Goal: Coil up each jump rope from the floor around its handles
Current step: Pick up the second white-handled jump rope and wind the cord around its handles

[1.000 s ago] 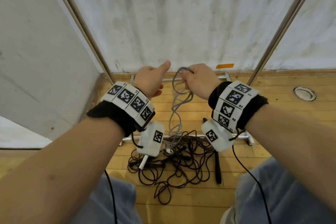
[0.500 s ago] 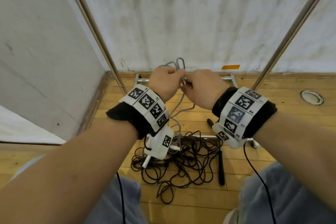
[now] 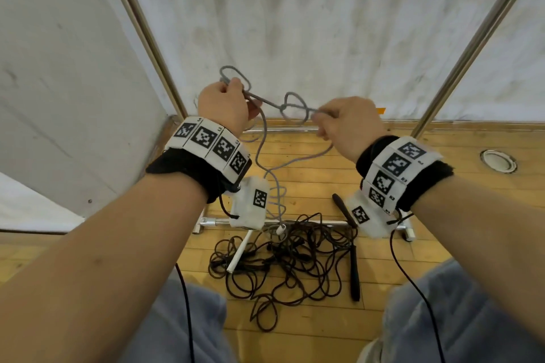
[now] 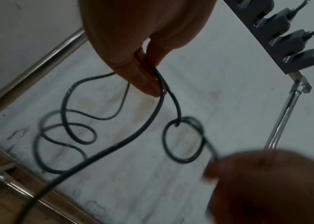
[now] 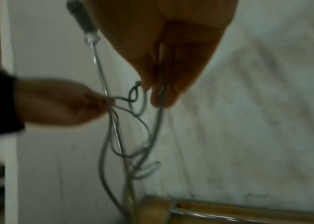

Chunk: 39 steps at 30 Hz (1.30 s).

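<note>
Head view: both hands raised in front of a white wall. Left hand (image 3: 224, 104) pinches a grey jump rope (image 3: 267, 102) between thumb and fingers; small loops stick up above the fingertips. Right hand (image 3: 346, 124) pinches the same rope further along. The span between the 2 hands runs nearly straight and carries a loose knot-like loop. Below the hands the grey rope hangs down to the wooden floor (image 3: 309, 330), ending near a white handle (image 3: 239, 253). A dark jump rope (image 3: 283, 268) lies in a tangled heap on the floor, touching the white handle, with a black handle (image 3: 354, 271) along its right edge. 2 slanted metal poles (image 3: 141, 29) frame the wall.

Left wrist view: thumb and fingers (image 4: 141, 75) of the left hand are pressed together on 2 strands of the rope. 1 round loop (image 4: 184, 140) sits between this hand and the blurred right hand (image 4: 267, 181). More loops hang left of the fingers.

Right wrist view: right fingers (image 5: 164, 84) are closed on a strand; blur hides the exact contact. The left hand (image 5: 60, 104) holds the rope's other side, with slack strands hanging below.
</note>
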### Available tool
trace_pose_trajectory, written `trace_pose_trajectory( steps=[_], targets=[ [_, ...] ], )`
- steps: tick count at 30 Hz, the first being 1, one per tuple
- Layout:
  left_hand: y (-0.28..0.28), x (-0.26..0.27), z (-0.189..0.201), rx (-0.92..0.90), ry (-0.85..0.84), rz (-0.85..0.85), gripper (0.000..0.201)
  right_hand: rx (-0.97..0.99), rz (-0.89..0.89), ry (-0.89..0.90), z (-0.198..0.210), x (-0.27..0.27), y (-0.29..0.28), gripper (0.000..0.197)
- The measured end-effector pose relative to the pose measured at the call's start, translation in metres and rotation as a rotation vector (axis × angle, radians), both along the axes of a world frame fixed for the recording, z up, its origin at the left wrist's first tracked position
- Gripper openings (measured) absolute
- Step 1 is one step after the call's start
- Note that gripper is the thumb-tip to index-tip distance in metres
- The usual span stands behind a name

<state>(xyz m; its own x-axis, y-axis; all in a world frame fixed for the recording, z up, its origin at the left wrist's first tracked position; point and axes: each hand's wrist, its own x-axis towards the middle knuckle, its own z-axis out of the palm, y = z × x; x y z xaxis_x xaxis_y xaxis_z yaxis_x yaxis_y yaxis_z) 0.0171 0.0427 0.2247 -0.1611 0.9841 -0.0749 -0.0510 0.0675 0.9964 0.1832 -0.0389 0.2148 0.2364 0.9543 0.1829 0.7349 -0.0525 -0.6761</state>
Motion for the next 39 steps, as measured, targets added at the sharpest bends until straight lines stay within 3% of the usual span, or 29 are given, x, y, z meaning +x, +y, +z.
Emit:
trace_pose_trajectory(
  steps=[2, 6, 8, 10, 13, 16, 18, 20, 22, 24, 28, 30, 32, 34, 36, 39],
  targets=[
    [0.001, -0.002, 0.001, 0.011, -0.018, -0.010, 0.028, -0.285, 0.019, -0.322, -0.010, 0.007, 0.002, 0.030],
    [0.002, -0.006, 0.007, 0.035, -0.092, 0.037, 0.026, -0.582, 0.027, -0.343, -0.028, 0.014, 0.009, 0.030],
    [0.005, -0.011, 0.014, 0.035, -0.238, 0.088, 0.025, -0.747, 0.051, -0.492, -0.035, 0.016, 0.010, 0.032],
    [0.009, -0.017, 0.020, 0.017, -0.371, 0.077, 0.023, -0.815, 0.048, -0.508, -0.040, 0.018, 0.009, 0.031],
    [0.004, -0.018, 0.024, -0.026, -0.380, -0.028, 0.020, -0.682, 0.043, -0.306, -0.036, 0.014, 0.011, 0.027],
    [-0.003, -0.012, 0.024, -0.025, -0.349, -0.129, 0.020, -0.490, 0.102, -0.095, -0.027, 0.001, 0.012, 0.058],
    [-0.008, -0.007, 0.026, -0.024, -0.325, -0.184, 0.019, -0.356, 0.200, 0.177, -0.017, -0.014, 0.009, 0.072],
    [-0.013, -0.002, 0.028, -0.021, -0.308, -0.243, 0.018, -0.216, 0.288, 0.465, -0.006, -0.027, 0.005, 0.069],
    [-0.019, 0.002, 0.031, -0.014, -0.297, -0.313, 0.019, -0.110, 0.352, 0.603, 0.002, -0.036, 0.002, 0.046],
    [-0.025, 0.005, 0.033, 0.003, -0.274, -0.372, 0.021, -0.040, 0.358, 0.608, 0.006, -0.039, -0.001, 0.021],
    [-0.028, 0.007, 0.039, 0.018, -0.280, -0.372, 0.022, -0.118, 0.297, 0.687, -0.002, -0.037, 0.003, 0.020],
    [-0.023, 0.004, 0.041, 0.025, -0.344, -0.312, 0.020, -0.271, 0.339, 0.531, -0.008, -0.036, 0.001, 0.023],
    [-0.017, -0.001, 0.041, 0.040, -0.381, -0.256, 0.020, -0.432, 0.390, 0.235, -0.014, -0.033, -0.003, 0.030],
    [-0.014, -0.005, 0.039, 0.041, -0.388, -0.228, 0.019, -0.497, 0.404, 0.055, -0.014, -0.029, -0.003, 0.039],
    [-0.014, -0.008, 0.035, -0.003, -0.329, -0.253, 0.021, -0.452, 0.366, 0.155, -0.006, -0.026, -0.001, 0.039],
    [-0.018, -0.008, 0.026, -0.113, -0.049, -0.463, 0.024, -0.220, 0.215, 0.455, 0.014, -0.022, 0.002, 0.036]
  ],
)
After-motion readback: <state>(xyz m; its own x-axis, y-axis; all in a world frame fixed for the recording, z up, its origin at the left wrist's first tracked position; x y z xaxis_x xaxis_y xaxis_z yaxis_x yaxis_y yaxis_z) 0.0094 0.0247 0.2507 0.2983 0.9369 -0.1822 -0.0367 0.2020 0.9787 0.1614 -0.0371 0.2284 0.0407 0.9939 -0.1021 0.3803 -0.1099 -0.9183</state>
